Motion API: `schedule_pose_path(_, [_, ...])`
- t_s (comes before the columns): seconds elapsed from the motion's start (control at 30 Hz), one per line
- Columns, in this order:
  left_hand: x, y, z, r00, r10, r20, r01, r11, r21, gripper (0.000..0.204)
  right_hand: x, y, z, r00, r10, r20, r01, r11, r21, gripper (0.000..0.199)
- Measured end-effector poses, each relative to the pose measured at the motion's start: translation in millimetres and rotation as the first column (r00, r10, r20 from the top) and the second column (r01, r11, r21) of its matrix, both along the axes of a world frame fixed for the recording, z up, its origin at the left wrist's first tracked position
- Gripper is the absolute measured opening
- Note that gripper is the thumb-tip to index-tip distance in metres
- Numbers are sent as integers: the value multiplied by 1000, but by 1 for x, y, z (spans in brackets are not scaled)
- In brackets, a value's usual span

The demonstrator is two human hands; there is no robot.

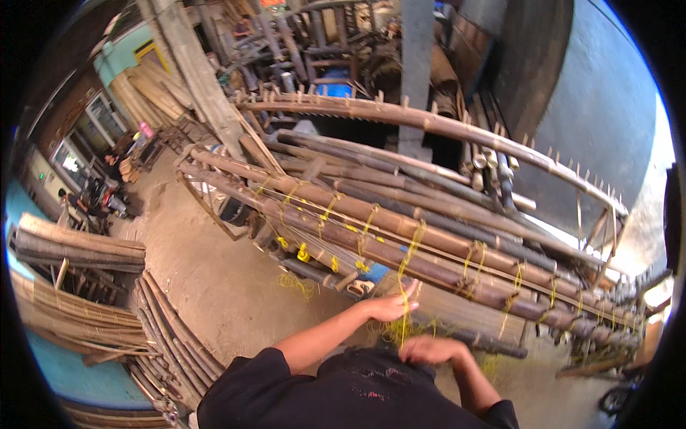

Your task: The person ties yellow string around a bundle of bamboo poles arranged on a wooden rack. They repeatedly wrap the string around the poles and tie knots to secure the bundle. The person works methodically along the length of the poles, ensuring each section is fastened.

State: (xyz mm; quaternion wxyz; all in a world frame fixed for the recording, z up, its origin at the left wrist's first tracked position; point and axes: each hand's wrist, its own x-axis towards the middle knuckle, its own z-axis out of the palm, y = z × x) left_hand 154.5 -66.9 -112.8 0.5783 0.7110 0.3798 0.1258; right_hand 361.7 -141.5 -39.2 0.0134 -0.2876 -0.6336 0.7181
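Observation:
My left hand [389, 307] and my right hand [431, 349] are close together in front of a long frame of brown bamboo poles [400, 229]. A yellow string [404, 286] hangs down from the poles and passes between both hands; each hand pinches it. The left hand is higher, just under the lowest pole. The right hand sits lower, near a tangle of yellow string [397, 330] on the floor. More yellow ties [304, 252] bind the poles along the frame.
Bundles of split bamboo [78, 247] and stacked poles [171, 336] lie at the left. A curved pole with pegs [429, 125] arches behind the frame. A concrete pillar [193, 71] stands further back. Bare earthen floor [214, 279] spreads between.

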Motion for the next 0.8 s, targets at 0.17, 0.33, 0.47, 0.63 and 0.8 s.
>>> schedule_pose_path(0.17, [-11, 10, 56, 784, -257, 566, 620, 384, -684, 69, 42, 41, -48, 789, -588, 178, 600, 800, -13, 25])
schedule_pose_path(0.33, [-2, -17, 101, 852, 192, 487, 207, 732, -650, 64, 4, 9, 3, 993, 93, 74, -79, 982, -174, 25])
schedule_pose_path(0.47, [-17, -11, 65, 908, -97, 408, 364, 665, -652, 66, 28, 36, -19, 820, -559, 126, 554, 829, 75, 28])
schedule_pose_path(0.63, [-6, -13, 75, 948, 141, 287, 33, 849, -527, 70, 6, 10, 4, 989, 114, 92, -112, 993, -26, 28])
schedule_pose_path(0.8, [-18, -16, 29, 955, -205, 215, 285, 840, -462, 67, 49, 30, -19, 823, -561, -91, 528, 814, -243, 29])
